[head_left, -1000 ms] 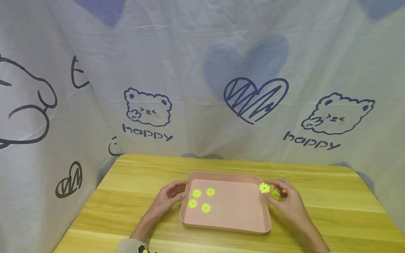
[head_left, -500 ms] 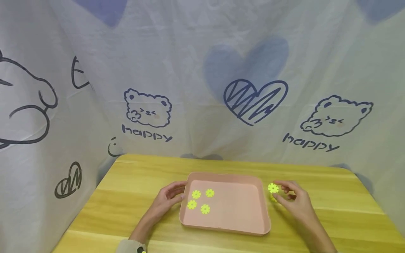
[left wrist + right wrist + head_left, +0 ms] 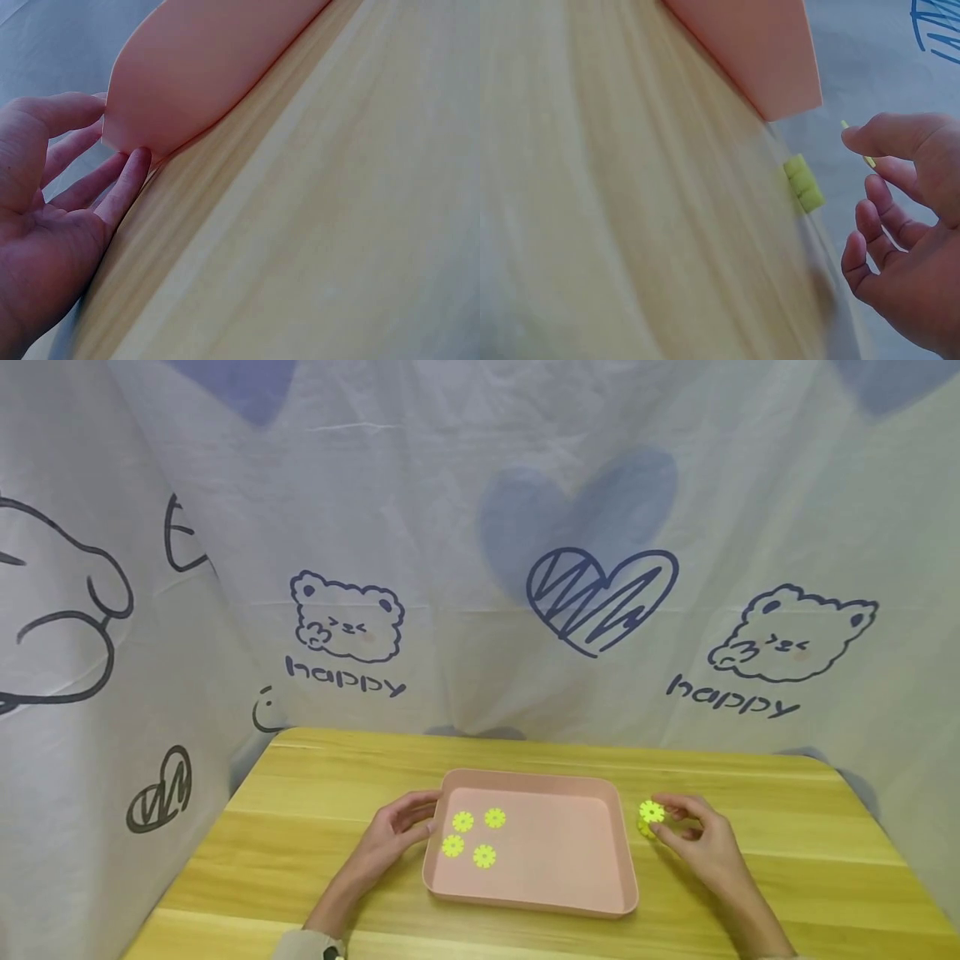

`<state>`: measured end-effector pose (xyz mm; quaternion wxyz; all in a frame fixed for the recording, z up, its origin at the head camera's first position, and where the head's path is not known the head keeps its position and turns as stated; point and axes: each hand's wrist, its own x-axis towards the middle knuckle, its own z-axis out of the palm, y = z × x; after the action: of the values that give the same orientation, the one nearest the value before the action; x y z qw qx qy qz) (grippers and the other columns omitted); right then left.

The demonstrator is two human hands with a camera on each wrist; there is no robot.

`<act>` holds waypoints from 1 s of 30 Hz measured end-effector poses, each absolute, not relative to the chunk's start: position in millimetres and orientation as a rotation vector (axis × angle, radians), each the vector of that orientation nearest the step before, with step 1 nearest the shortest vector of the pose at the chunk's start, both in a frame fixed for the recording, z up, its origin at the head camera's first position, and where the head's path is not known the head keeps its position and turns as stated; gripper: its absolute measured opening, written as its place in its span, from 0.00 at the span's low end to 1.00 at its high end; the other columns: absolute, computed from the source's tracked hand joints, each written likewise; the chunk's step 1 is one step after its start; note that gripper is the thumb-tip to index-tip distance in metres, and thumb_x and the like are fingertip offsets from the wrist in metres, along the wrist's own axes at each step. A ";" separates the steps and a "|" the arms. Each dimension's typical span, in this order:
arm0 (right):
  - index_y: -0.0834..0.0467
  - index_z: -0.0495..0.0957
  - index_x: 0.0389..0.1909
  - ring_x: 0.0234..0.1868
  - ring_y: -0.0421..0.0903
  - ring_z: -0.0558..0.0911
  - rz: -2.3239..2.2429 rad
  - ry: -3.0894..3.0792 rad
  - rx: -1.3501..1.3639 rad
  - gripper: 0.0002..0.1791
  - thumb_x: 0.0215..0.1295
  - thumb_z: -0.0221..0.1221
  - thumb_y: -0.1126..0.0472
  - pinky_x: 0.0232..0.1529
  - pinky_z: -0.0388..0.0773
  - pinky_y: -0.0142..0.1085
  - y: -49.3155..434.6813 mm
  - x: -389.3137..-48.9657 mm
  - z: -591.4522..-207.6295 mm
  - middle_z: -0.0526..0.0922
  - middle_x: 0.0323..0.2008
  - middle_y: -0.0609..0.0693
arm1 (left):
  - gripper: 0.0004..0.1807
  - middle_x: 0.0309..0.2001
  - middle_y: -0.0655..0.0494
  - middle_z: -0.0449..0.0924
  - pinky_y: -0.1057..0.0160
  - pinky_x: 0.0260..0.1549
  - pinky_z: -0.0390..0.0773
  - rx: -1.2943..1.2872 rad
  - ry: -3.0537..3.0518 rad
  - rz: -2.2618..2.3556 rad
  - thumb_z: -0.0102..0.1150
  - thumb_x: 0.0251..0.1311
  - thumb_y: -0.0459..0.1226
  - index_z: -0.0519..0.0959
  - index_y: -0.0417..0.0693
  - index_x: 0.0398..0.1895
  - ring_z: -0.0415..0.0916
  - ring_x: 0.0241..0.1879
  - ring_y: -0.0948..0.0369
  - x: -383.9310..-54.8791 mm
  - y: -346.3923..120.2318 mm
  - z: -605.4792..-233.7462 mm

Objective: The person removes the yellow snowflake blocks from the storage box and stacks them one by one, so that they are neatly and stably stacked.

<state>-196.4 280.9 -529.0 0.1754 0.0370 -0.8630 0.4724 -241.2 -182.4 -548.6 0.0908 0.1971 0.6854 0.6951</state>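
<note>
Four-sided and pink, the tray (image 3: 558,852) lies on the table, and several yellow notched discs (image 3: 484,857) sit in its left part. My left hand (image 3: 393,831) rests its fingertips against the tray's left side; in the left wrist view its fairly straight fingers (image 3: 124,184) touch the tray wall (image 3: 187,71). Just past the tray's right rim, my right hand (image 3: 697,839) pinches one yellow disc (image 3: 652,812) between thumb and index finger. Beneath that disc a short stack of yellow discs (image 3: 803,184) stands on the table, partly hidden in the head view.
The wooden table (image 3: 795,827) extends around the tray on all sides. A white cloth (image 3: 465,527) printed with hearts and bears hangs behind the table and along its left side.
My right hand has moved right with the pinched disc, from above the tray's right rim to over the stack. My left hand stays at the tray's left side.
</note>
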 end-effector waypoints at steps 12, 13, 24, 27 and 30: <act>0.65 0.84 0.51 0.42 0.39 0.78 1.357 -2.495 0.080 0.19 0.59 0.72 0.68 0.38 0.77 0.26 286.9 -195.6 -536.5 0.82 0.47 0.58 | 0.27 0.70 0.33 0.68 0.63 0.63 0.74 0.587 2.035 2.065 0.59 0.70 0.28 0.68 0.31 0.70 0.66 0.70 0.38 -241.3 -182.2 -549.2; 0.65 0.84 0.51 0.42 0.40 0.77 1.359 -2.501 0.081 0.19 0.59 0.72 0.68 0.38 0.76 0.26 287.1 -195.8 -536.7 0.82 0.47 0.58 | 0.27 0.70 0.33 0.68 0.63 0.63 0.74 0.588 2.036 2.065 0.59 0.70 0.28 0.68 0.31 0.70 0.66 0.70 0.38 -241.3 -182.2 -549.0; 0.65 0.84 0.52 0.39 0.41 0.74 1.388 -2.548 0.073 0.19 0.58 0.72 0.67 0.34 0.73 0.26 289.9 -199.1 -541.0 0.80 0.43 0.55 | 0.26 0.70 0.34 0.68 0.63 0.63 0.75 0.584 2.040 2.061 0.59 0.70 0.28 0.68 0.31 0.70 0.66 0.70 0.38 -241.2 -183.1 -548.4; 0.64 0.84 0.52 0.40 0.41 0.73 1.393 -2.570 0.057 0.20 0.59 0.73 0.65 0.35 0.72 0.26 290.0 -199.1 -541.4 0.80 0.44 0.55 | 0.26 0.70 0.33 0.68 0.63 0.63 0.75 0.581 2.037 2.063 0.59 0.70 0.28 0.68 0.31 0.70 0.66 0.70 0.38 -241.3 -183.0 -548.4; 0.64 0.84 0.53 0.40 0.41 0.73 1.390 -2.576 0.051 0.20 0.60 0.73 0.65 0.35 0.72 0.26 290.3 -199.5 -541.8 0.80 0.45 0.55 | 0.27 0.70 0.34 0.68 0.63 0.63 0.74 0.578 2.036 2.064 0.59 0.70 0.28 0.68 0.31 0.70 0.66 0.70 0.38 -241.2 -182.8 -548.1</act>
<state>-199.5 290.3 -541.8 0.1068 0.0174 -0.8748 0.4722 -241.2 -182.8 -548.1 0.0928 0.1947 0.6857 0.6952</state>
